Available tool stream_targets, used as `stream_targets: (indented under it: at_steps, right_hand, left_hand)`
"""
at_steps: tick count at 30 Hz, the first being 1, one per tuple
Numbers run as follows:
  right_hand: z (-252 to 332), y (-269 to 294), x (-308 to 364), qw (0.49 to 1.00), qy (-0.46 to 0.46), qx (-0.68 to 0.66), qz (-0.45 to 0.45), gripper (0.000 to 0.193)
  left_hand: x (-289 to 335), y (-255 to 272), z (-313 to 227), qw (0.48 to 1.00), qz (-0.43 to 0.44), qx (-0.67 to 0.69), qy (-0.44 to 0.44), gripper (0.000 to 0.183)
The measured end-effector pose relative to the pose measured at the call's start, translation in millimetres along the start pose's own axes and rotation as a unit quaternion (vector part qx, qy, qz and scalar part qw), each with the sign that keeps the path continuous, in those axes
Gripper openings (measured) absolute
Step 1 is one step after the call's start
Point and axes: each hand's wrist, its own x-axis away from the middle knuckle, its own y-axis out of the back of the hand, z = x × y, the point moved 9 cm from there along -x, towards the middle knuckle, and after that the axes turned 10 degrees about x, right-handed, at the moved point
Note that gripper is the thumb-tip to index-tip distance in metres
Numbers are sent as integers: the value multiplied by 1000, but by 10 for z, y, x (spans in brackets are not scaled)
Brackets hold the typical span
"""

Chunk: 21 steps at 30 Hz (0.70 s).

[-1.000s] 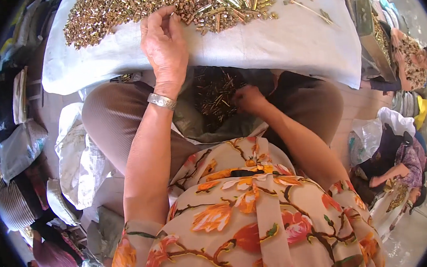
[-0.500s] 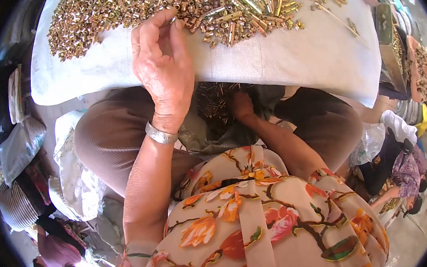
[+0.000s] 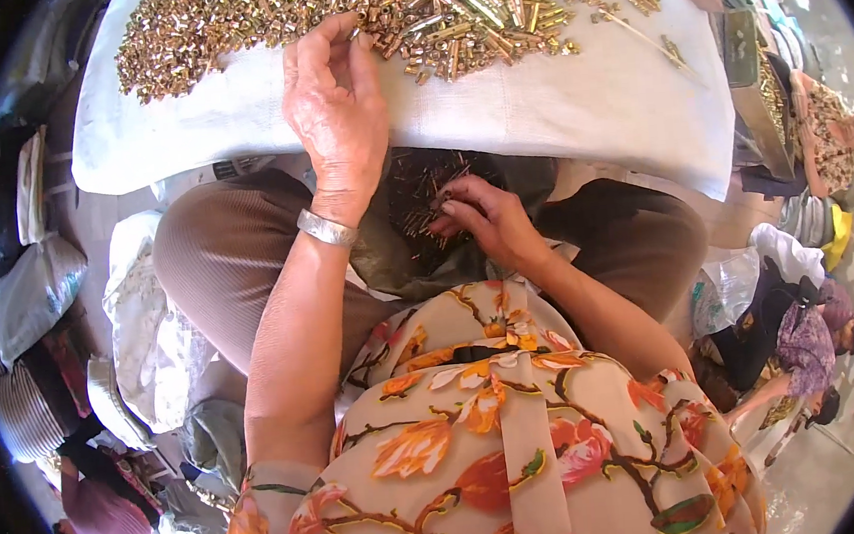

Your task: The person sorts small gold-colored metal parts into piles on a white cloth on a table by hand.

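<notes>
My left hand (image 3: 335, 114) rests on the white cloth at the near edge of a heap of small brass-coloured metal sleeves (image 3: 257, 24). Its thumb and forefinger close on one small shiny metal sleeve (image 3: 356, 34). Below the table edge, my right hand (image 3: 494, 222) is over a dark bag between my knees, which holds many thin metal pins (image 3: 428, 189). The fingertips of that hand are pinched together; whatever they hold is too small to make out. Longer gold-coloured tubes (image 3: 487, 6) lie in the right part of the heap.
The white cloth (image 3: 556, 116) covers the table in front of me. A thin stick (image 3: 639, 34) lies on it at the right. A metal box (image 3: 758, 80) with small parts stands beyond its right edge. White sacks (image 3: 140, 320) lie at left; other people (image 3: 814, 347) sit around.
My right hand has risen out of the shadow under the table edge and come nearer, its fingers now pinched. My left hand stays at the heap, and the view has shifted slightly.
</notes>
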Motion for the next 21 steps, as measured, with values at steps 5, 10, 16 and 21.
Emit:
stream_targets:
  at_steps: [5, 10, 16, 21]
  right_hand:
    - [473, 113, 278, 989, 106, 67, -78, 17]
    - [824, 196, 526, 964, 185, 140, -132, 18]
    - [1154, 395, 822, 950, 194, 157, -188, 23]
    - [1573, 528, 1103, 930, 229, 141, -252, 24]
  left_hand:
    - [-7, -9, 15, 1000, 8, 16, 2, 20]
    - [-7, 3, -55, 1000, 24, 7, -13, 20]
    - [346, -68, -177, 942, 156, 243, 172, 17]
    - [876, -13, -721, 836, 238, 405, 284, 22]
